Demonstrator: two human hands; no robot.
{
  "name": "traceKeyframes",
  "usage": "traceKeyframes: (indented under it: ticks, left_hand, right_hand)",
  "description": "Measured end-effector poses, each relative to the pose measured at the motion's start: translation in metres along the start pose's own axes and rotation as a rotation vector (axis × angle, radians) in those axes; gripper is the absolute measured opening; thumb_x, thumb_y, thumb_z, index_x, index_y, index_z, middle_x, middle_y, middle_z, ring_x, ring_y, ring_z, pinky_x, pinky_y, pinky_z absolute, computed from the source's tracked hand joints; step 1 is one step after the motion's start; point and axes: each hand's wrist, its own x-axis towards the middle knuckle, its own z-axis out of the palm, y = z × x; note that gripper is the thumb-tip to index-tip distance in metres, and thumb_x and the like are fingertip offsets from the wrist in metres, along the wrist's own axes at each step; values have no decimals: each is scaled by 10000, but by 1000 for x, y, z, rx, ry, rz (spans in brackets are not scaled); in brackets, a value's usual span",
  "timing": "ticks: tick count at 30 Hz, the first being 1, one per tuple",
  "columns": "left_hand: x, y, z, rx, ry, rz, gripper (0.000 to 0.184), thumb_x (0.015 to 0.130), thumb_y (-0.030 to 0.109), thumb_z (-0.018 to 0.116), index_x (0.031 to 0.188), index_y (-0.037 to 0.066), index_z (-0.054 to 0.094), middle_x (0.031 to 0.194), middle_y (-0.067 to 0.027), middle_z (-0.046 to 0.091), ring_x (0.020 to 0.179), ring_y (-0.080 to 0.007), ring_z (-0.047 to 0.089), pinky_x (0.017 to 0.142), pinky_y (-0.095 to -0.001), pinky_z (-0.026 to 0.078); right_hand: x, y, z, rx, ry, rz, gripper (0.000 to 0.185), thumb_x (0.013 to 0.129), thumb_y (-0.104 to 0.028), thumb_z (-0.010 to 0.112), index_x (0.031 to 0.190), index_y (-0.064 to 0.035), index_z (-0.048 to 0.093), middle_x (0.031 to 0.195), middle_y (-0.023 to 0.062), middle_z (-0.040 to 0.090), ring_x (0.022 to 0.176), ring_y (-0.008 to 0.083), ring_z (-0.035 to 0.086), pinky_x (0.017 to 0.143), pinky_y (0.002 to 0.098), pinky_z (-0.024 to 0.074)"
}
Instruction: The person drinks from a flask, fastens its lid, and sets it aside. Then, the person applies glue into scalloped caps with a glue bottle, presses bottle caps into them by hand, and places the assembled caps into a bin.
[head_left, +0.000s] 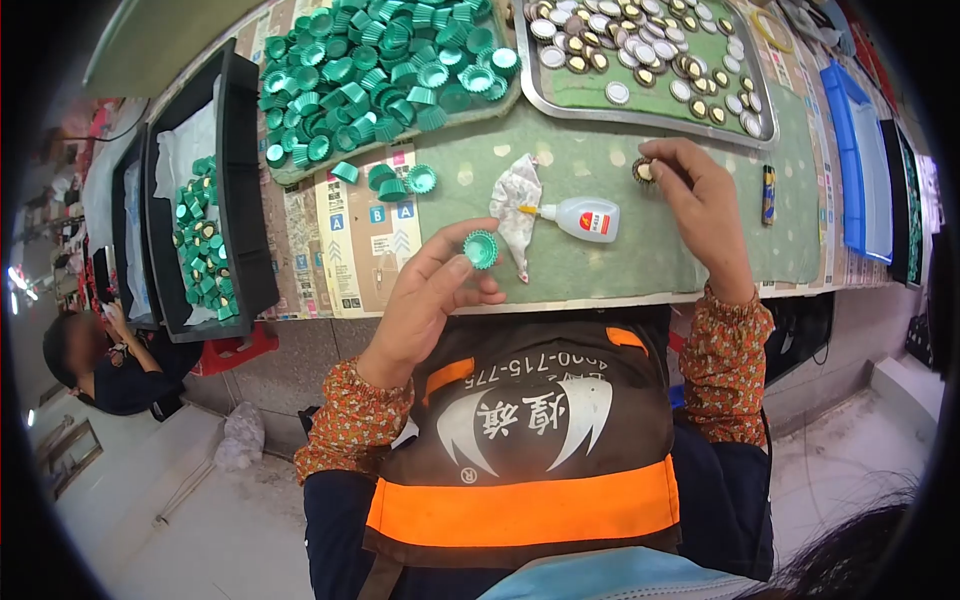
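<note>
Between thumb and fingers, my left hand [425, 295] pinches a green fluted cup [481, 249], its open side facing up toward me. Further right, my right hand [700, 205] grips a small round disc [643, 171] with a dark crimped edge and a cream centre, held just above the green mat. A white glue bottle [587, 219] with a red label lies on its side between my hands. Its yellow tip rests on a crumpled white cloth [517, 195]. Several loose green cups [392, 184] lie beyond my left hand.
A heap of green cups [390, 70] fills a tray at the back left. Round discs lie in a metal tray [650, 118] behind my right hand. At left stands a black bin [240, 180] holding cups; at right, a blue bin [850, 165]. Another person [125, 355] sits far left.
</note>
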Motion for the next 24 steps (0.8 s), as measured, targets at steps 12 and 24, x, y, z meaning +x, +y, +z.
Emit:
traceKeyframes:
  ticks: [12, 24]
  left_hand:
    - [0, -2, 7, 23, -13, 7, 467, 1044, 197, 554, 1463, 8, 467, 1213, -112, 646, 974, -132, 650, 937, -378, 605]
    - [-4, -6, 4, -8, -5, 10, 499, 1053, 259, 560, 1467, -5, 468, 1199, -107, 658, 977, -132, 651, 955, -379, 591]
  right_hand:
    - [-36, 5, 7, -442, 111, -150, 308, 877, -52, 690, 1173, -34, 609, 1009, 163, 591, 980, 373, 578, 837, 461, 469]
    - [-39, -1, 14, -456, 102, -215, 339, 866, -21, 672, 1197, -49, 607, 1021, 158, 559, 997, 372, 565, 845, 467, 471]
